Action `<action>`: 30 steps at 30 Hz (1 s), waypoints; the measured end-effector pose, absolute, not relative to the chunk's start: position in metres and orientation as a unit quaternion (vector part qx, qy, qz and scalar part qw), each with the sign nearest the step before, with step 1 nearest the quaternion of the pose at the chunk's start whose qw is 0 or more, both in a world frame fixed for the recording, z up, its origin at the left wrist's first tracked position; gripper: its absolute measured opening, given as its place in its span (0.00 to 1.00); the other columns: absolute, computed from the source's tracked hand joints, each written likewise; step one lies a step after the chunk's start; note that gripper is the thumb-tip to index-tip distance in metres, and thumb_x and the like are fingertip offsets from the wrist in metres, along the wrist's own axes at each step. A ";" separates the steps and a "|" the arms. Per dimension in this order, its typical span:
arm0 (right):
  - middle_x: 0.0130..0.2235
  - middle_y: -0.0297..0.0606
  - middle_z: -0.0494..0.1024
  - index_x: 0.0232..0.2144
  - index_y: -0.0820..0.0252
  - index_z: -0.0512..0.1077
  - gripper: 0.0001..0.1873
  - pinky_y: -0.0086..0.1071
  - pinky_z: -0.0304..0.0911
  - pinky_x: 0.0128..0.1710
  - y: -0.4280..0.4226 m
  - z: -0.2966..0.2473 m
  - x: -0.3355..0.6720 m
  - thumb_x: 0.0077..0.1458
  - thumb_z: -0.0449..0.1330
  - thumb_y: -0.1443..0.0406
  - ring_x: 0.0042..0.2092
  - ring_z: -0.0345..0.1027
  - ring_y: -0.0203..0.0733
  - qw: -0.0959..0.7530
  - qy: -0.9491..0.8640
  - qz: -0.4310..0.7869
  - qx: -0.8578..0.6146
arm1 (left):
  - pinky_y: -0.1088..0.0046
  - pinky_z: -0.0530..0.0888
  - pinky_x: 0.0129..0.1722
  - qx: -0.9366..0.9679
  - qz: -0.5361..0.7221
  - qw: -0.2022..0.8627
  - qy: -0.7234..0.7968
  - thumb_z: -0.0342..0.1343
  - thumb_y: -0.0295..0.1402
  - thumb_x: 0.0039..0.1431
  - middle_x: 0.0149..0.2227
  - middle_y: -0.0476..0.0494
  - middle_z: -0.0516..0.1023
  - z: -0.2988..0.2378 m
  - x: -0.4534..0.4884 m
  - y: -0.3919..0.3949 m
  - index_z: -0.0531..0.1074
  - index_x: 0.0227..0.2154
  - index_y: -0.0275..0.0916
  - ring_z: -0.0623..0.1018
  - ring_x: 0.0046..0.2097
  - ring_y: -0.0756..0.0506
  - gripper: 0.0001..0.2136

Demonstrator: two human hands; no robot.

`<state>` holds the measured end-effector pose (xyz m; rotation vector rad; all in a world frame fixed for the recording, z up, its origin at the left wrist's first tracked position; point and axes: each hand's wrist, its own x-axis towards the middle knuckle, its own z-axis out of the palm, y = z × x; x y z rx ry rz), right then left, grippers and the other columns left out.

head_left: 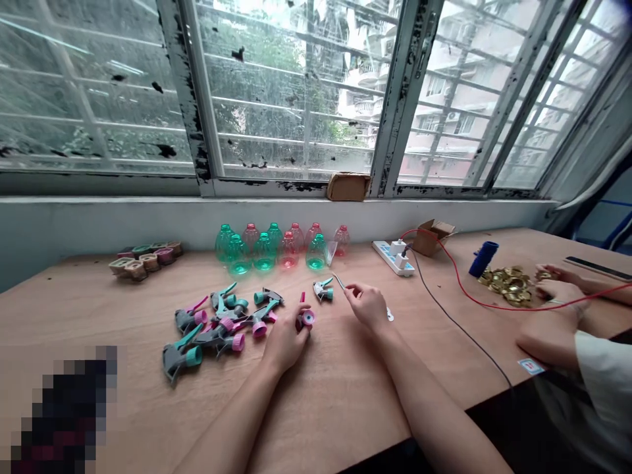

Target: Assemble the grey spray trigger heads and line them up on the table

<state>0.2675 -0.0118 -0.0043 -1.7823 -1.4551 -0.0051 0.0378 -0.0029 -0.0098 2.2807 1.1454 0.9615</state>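
My left hand is closed around a spray trigger head with a pink collar, its open end facing me. In my closed right hand is a slim metal tool, its thin end pointing up and left; its exact kind is unclear. A pale piece shows beside that hand; I cannot tell if it belongs to the tool. Between and beyond my hands lies a single grey-and-teal spray trigger head. Left of my left hand is a pile of several grey spray trigger heads with pink or teal collars.
Green and pink clear bottles stand along the wall. A power strip with plugs and cables lies right of them, near a cardboard box. Small containers sit far left. At right, another person's hands are by gold-coloured parts and a blue cylinder.
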 end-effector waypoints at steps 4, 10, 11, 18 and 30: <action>0.39 0.39 0.78 0.36 0.54 0.76 0.13 0.30 0.58 0.31 -0.015 0.006 0.303 0.53 0.55 0.57 0.39 0.70 0.44 0.301 -0.521 0.012 -0.799 | 0.72 0.71 0.37 0.829 0.336 0.172 0.413 0.51 0.28 0.54 0.39 0.45 0.78 0.001 0.044 0.009 0.69 0.49 0.41 0.76 0.35 0.47 0.18; 0.45 0.42 0.76 0.39 0.54 0.75 0.15 0.30 0.59 0.31 -0.015 0.005 0.323 0.54 0.53 0.58 0.42 0.71 0.44 0.259 -0.480 0.052 -0.836 | 0.67 0.67 0.50 0.846 0.294 0.132 0.425 0.52 0.25 0.52 0.51 0.44 0.74 0.012 0.073 0.046 0.71 0.49 0.44 0.72 0.51 0.42 0.20; 0.45 0.42 0.77 0.39 0.54 0.76 0.14 0.30 0.59 0.31 -0.014 0.002 0.326 0.54 0.53 0.58 0.42 0.71 0.44 0.256 -0.478 0.060 -0.838 | 0.67 0.67 0.51 0.846 0.287 0.132 0.429 0.51 0.24 0.52 0.52 0.44 0.73 0.013 0.078 0.051 0.70 0.49 0.43 0.72 0.52 0.42 0.21; 0.42 0.43 0.79 0.39 0.55 0.77 0.14 0.29 0.61 0.31 -0.011 -0.010 0.363 0.53 0.55 0.63 0.42 0.73 0.45 0.251 -0.451 0.094 -0.851 | 0.68 0.68 0.49 0.851 0.269 0.123 0.433 0.51 0.23 0.49 0.51 0.43 0.73 0.021 0.078 0.061 0.66 0.53 0.44 0.74 0.46 0.43 0.25; 0.28 0.37 0.80 0.30 0.55 0.79 0.10 0.25 0.61 0.27 -0.010 -0.017 0.355 0.39 0.66 0.66 0.31 0.73 0.39 0.255 -0.492 0.175 -0.814 | 0.67 0.68 0.49 0.872 0.157 0.065 0.459 0.47 0.25 0.51 0.45 0.45 0.76 0.047 -0.027 0.053 0.74 0.41 0.43 0.73 0.49 0.41 0.17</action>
